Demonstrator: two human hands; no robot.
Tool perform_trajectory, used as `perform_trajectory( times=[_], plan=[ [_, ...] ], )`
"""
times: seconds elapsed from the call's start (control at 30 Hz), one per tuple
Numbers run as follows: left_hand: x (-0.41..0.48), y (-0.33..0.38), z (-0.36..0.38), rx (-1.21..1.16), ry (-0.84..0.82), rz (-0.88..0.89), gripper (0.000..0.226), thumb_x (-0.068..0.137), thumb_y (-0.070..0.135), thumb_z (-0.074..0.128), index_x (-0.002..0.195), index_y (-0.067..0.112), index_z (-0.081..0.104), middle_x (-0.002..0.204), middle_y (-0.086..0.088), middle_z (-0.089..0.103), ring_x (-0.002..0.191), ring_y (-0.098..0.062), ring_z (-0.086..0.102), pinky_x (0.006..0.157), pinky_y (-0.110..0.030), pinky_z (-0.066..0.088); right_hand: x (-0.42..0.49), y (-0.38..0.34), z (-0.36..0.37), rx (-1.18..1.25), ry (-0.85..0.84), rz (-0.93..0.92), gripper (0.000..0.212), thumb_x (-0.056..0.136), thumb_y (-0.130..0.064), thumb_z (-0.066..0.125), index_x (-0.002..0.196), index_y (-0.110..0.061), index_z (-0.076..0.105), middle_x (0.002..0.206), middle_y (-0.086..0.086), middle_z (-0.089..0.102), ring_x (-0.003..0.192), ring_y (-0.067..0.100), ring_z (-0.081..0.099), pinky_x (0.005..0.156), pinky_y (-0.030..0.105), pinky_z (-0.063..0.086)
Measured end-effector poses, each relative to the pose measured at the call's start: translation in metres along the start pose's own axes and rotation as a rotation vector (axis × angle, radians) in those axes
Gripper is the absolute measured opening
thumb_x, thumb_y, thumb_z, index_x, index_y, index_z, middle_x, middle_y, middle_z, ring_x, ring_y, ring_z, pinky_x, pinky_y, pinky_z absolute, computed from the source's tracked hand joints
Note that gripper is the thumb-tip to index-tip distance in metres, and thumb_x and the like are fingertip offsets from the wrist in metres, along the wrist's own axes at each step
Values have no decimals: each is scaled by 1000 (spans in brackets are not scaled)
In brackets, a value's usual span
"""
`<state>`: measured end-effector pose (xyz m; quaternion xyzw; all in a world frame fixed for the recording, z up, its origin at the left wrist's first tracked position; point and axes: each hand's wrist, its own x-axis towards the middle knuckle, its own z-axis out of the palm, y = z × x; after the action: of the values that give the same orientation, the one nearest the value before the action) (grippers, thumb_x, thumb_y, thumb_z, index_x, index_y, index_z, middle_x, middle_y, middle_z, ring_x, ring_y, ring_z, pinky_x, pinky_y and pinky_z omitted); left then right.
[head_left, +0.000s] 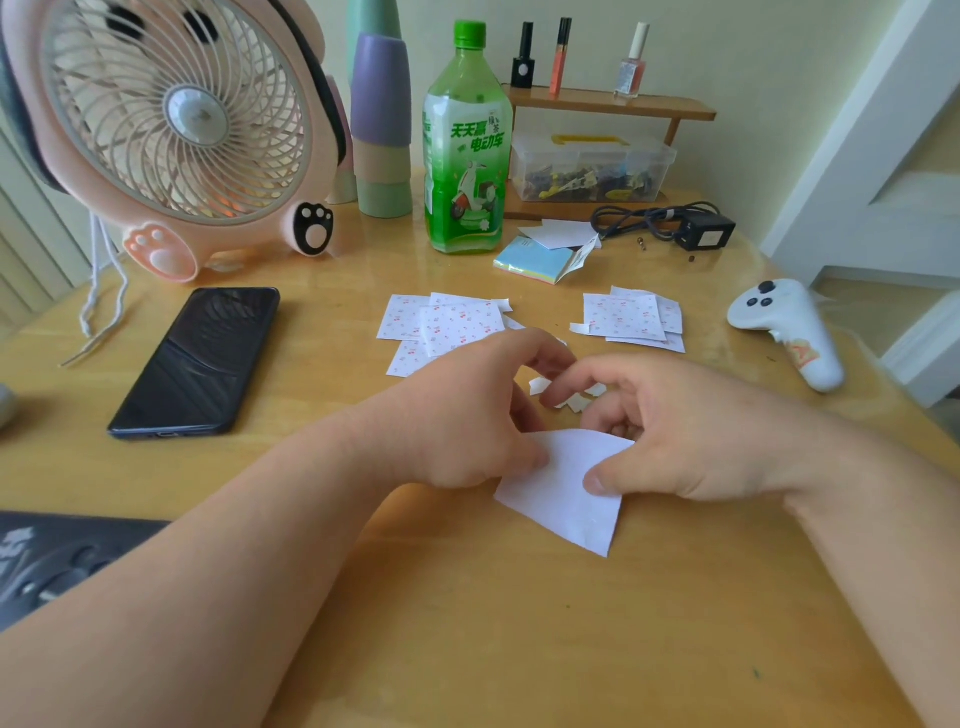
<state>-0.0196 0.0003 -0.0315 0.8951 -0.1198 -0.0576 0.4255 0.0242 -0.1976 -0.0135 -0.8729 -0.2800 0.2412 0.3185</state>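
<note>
Head view shows your table (467, 649) carrying everything, with one pink fan (176, 119), one green bottle (465, 145) and one dark phone (200, 361) set toward the far and left sides, I judge to leave the middle for paper work. Two loose piles of cherry-printed squares lie ahead of you, the left pile (447, 325) showing about five sheets and the right pile (631, 319) about four, seemingly sorted apart. You hold one white paper square (566, 504) near the table's middle. Your left hand (467, 421) pinches its left edge with curled fingers, and your right hand (691, 441) clamps the right edge, thumb on top, likely to fold or tear it. About five small scraps (574, 401) lie just beyond.
</note>
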Motion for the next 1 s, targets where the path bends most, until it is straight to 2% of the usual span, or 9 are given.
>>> perform_trajectory(
  times=[0.2,0.3,0.37,0.47,0.57,0.67,0.83,0.9,1.0],
  plan=[
    [2,-2,1,-133,67,-25,62,79,5,78,131,27,55,128,18,56,87,-4,72,82,-29,59,-2,0,-3,101,-16,31,58,81,9,72,123,-30,60,96,5,78,93,32,69,88,49,54],
    [3,-3,2,-205,100,-49,63,76,4,80,129,27,57,125,16,59,91,-10,72,89,-36,59,-3,0,-4,191,-18,39,56,82,16,67,124,-22,61,90,9,77,70,15,67,66,24,50],
    [4,-2,4,-266,108,-70,62,70,8,83,124,28,60,122,14,62,91,-16,73,90,-42,59,-3,2,-5,287,-2,41,53,83,21,63,121,-16,63,83,8,76,64,11,64,60,17,47],
    [5,-3,6,-409,142,-124,57,58,13,79,111,29,67,115,9,67,84,-19,70,88,-46,57,-1,4,-4,441,48,18,50,77,17,69,117,-12,66,89,22,74,78,21,66,75,30,49],
    [7,-4,8,-620,179,-194,59,53,6,78,108,22,70,112,1,67,78,-14,64,76,-33,54,3,8,-5,571,149,5,49,67,-1,67,114,-16,70,104,40,63,88,32,62,85,43,42],
    [7,-2,12,-814,237,-232,60,55,-6,82,111,14,69,114,-5,63,87,-21,68,69,-28,55,3,9,-6,681,218,-15,49,68,-6,67,115,-18,69,95,34,67,85,31,64,83,42,42],
    [7,-1,16,-915,352,-220,64,50,-1,81,111,14,69,116,-8,63,103,-34,71,77,-38,61,2,4,-1,632,295,-59,49,84,8,72,124,-17,60,101,13,78,90,33,73,86,44,52],
    [6,0,17,-868,374,-203,63,50,2,82,111,16,69,115,-6,64,108,-30,70,76,-34,60,2,4,0,606,322,-45,49,86,10,68,124,-20,59,98,12,79,93,38,72,89,46,53],
    [4,4,18,-820,374,-188,61,51,4,80,110,18,70,114,-4,65,98,-21,71,79,-35,62,3,5,1,578,344,-40,52,85,12,65,121,-25,59,95,14,78,87,38,70,84,45,50]
  ],
)
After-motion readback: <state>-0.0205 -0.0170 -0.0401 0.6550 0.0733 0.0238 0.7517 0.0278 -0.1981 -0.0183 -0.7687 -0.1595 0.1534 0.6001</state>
